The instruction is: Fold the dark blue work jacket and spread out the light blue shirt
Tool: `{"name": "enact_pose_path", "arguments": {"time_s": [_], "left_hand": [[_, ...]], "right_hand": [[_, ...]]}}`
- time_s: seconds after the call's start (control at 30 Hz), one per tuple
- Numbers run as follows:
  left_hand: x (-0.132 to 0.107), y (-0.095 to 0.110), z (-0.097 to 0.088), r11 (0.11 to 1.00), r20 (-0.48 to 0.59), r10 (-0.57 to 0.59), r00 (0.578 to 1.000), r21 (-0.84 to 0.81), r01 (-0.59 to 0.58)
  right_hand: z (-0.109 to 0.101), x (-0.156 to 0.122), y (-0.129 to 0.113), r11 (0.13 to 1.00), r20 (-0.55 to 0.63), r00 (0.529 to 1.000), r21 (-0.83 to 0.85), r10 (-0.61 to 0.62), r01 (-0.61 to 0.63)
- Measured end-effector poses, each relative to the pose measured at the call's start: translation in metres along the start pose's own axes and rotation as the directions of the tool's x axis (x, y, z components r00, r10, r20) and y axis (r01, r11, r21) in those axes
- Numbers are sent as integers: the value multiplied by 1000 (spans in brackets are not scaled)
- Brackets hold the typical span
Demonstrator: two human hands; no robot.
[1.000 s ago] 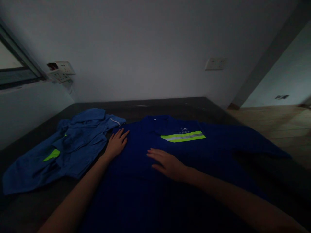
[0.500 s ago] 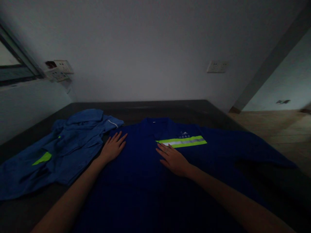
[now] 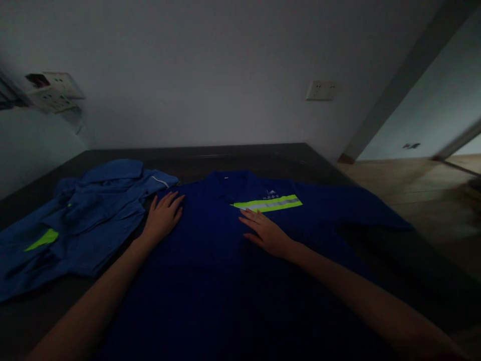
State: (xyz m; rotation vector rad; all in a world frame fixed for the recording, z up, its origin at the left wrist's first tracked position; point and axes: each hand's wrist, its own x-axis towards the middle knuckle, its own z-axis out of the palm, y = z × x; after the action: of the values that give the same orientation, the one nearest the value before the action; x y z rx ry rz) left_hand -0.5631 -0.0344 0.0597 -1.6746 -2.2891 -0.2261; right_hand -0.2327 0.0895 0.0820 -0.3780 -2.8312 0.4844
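Note:
A dark blue work jacket (image 3: 214, 235) lies spread out, front side up, with its collar at the far end. A yellow-green and silver reflective stripe (image 3: 278, 202) crosses its chest on the right, below a small white logo. My left hand (image 3: 162, 216) rests flat near the jacket's left shoulder, fingers spread. My right hand (image 3: 268, 234) lies on the chest with its fingers stretched out, fingertips at the stripe's lower edge. Neither hand grips the cloth. The lower part of the jacket fades into shadow.
A crumpled lighter blue garment (image 3: 93, 215) with a yellow-green patch lies to the left. Both garments are on a dark table (image 3: 180, 156) against a wall. Wall sockets (image 3: 321, 91) sit above it, and wooden floor (image 3: 379, 175) shows at the right.
The view has turned slightly, so the scene sits further left and higher. My right hand has slid a little to the right along the stripe; my left hand stays by the shoulder.

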Motion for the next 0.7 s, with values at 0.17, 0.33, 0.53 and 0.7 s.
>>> {"name": "enact_pose_path", "arguments": {"time_s": [0.17, 0.33, 0.53, 0.7], "left_hand": [[-1, 73, -30, 927, 57, 296, 954, -260, -272], [-1, 139, -31, 831, 125, 504, 854, -341, -440], [-1, 146, -4, 824, 115, 517, 849, -335, -457], [-2, 142, -2, 823, 98, 520, 849, -325, -466]], "right_hand": [[-19, -53, -5, 988, -18, 989, -42, 148, -149], [-22, -90, 2, 949, 1, 957, -128, 292, -289], [-12, -106, 9, 947, 35, 960, -181, 277, -267], [-8, -109, 12, 950, 4, 967, -188, 256, -250]]}}
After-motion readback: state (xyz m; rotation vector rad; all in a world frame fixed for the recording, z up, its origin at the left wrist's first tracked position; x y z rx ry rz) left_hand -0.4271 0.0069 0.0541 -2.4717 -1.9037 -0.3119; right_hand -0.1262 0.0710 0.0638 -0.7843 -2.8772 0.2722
